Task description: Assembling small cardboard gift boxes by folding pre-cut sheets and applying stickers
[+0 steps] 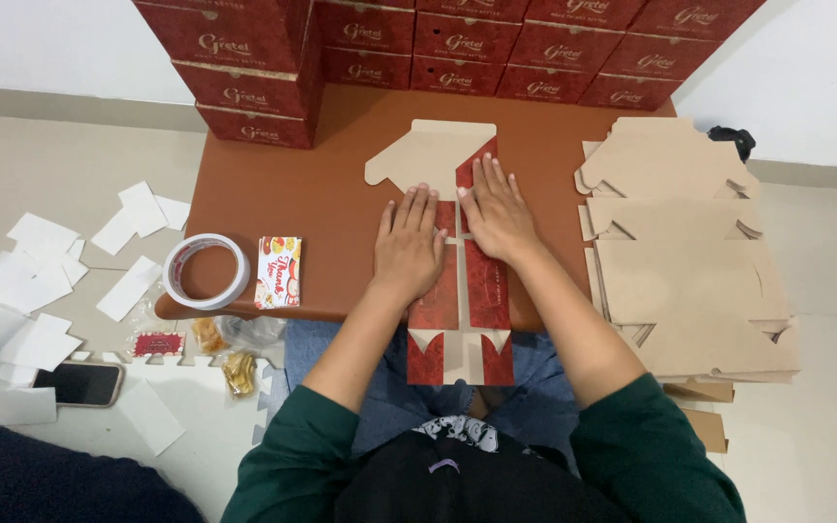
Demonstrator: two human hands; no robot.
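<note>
A flat die-cut cardboard box blank (pixel 430 155), tan inside and red outside, lies along the middle of the low brown table (pixel 322 194), its near end hanging over the table edge above my lap. My left hand (pixel 407 244) presses flat on a folded red side panel, fingers apart. My right hand (pixel 498 215) lies flat beside it on the other folded red panel. Neither hand grips anything.
A stack of flat tan box blanks (pixel 680 252) sits at the table's right. Assembled red boxes (pixel 457 44) stand along the back. A tape roll (pixel 206 270) and a small card pack (pixel 278 272) lie at the left front. White paper strips (pixel 36 281) and a phone (pixel 79 384) lie on the floor.
</note>
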